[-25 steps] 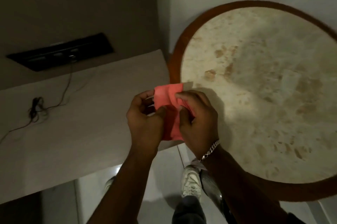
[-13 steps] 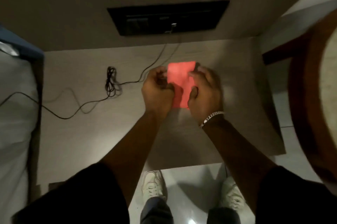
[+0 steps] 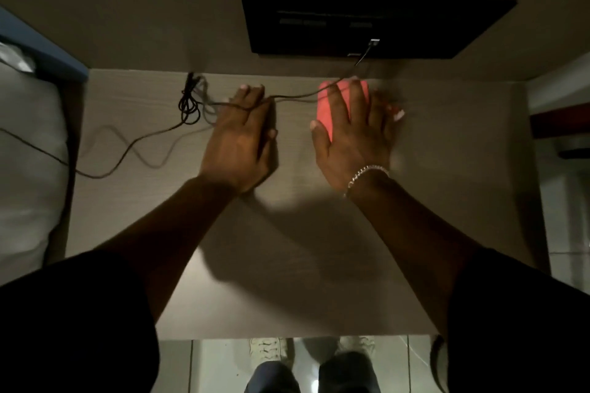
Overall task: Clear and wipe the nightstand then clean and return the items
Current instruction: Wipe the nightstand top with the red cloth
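Note:
The pale wooden nightstand fills the middle of the view. My right hand lies flat on a folded pink cloth and presses it onto the top near the back edge. Most of the cloth is hidden under my fingers. My left hand rests flat on the top to the left of it, fingers together, lying over a black cable that runs across the back of the nightstand. Nothing is in the left hand.
The cable is plugged into a black wall panel and has a coiled bundle at the back left. A white pillow and bed lie at the left. A round table's edge shows at the right.
Both hands held the pink cloth above the nightstand before. Now the right hand has pressed it down near the back edge, and the left hand has let go and lies flat beside it.

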A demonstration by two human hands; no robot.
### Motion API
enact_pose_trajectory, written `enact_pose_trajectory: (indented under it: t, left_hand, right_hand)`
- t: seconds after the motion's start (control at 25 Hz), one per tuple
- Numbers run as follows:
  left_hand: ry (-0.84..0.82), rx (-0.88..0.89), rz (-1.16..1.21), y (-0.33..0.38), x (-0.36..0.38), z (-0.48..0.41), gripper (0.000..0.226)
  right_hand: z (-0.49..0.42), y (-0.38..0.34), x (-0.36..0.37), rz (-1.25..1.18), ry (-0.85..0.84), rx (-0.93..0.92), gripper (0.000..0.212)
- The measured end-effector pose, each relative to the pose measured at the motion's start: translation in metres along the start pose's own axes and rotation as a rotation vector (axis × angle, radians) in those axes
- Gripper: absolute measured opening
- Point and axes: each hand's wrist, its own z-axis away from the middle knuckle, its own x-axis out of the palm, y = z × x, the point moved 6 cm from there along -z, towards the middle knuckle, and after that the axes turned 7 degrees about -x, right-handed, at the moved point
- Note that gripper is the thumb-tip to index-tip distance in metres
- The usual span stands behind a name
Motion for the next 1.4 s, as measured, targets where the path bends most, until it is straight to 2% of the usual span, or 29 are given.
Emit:
enact_pose_trajectory:
  t: [0.08,0.2,0.28,0.4,0.52,0.6,0.76,0.84,0.96,1.04,1.12,1.2,1.24,1.4]
  left_hand:
    - [0.011,0.018,-0.142,-0.007,0.006,0.001,0.064]
    - [-0.006,0.014,-0.189,-0.009,0.014,0.003,0.075]
    - [0.006,0.008,-0.192,-0.011,0.013,0.002,0.077]
    - [0.056,-0.005,-0.207,-0.008,0.014,0.001,0.079]
    - [0.076,-0.128,-0.210,0.010,0.026,0.001,0.085]
    - [0.074,-0.151,-0.234,0.032,0.038,0.007,0.091]
    - [0.105,-0.103,-0.265,0.081,0.061,0.012,0.099]
    - [0.125,-0.126,-0.265,0.090,0.068,0.006,0.098]
    - [0.116,-0.147,-0.253,0.100,0.069,0.008,0.097]
    - [0.096,-0.129,-0.258,0.113,0.072,0.016,0.098]
    - [0.079,-0.127,-0.268,0.125,0.077,0.017,0.099]
    - [0.091,-0.137,-0.258,0.130,0.082,0.013,0.100]
    - [0.101,-0.143,-0.257,0.130,0.083,0.012,0.099]
    - [0.070,-0.047,-0.230,0.123,0.083,0.022,0.096]
  right_hand:
    - [0.003,-0.003,0.000,0.014,0.047,-0.046,0.065]
    - [0.035,0.017,0.001,0.023,0.051,-0.176,0.064]
    - [0.030,0.032,-0.001,0.032,0.046,-0.134,0.062]
    - [-0.002,0.030,-0.004,0.028,0.059,0.041,0.061]
    - [0.008,0.033,-0.004,-0.015,0.054,-0.066,0.062]
    - [0.035,0.061,-0.005,0.006,0.041,-0.111,0.062]
    - [0.017,0.155,-0.018,0.167,-0.022,0.078,0.065]
    - [0.004,0.183,-0.024,0.136,-0.018,0.149,0.066]
    - [0.041,0.190,-0.025,0.057,0.087,0.225,0.066]
    - [0.078,0.191,-0.025,0.099,0.076,0.238,0.066]
    - [0.077,0.205,-0.025,0.057,0.053,0.300,0.065]
    - [0.058,0.221,-0.031,-0.005,0.093,0.457,0.064]
    - [0.055,0.220,-0.031,-0.012,0.099,0.465,0.064]
    - [0.115,0.185,-0.029,0.045,0.091,0.066,0.066]
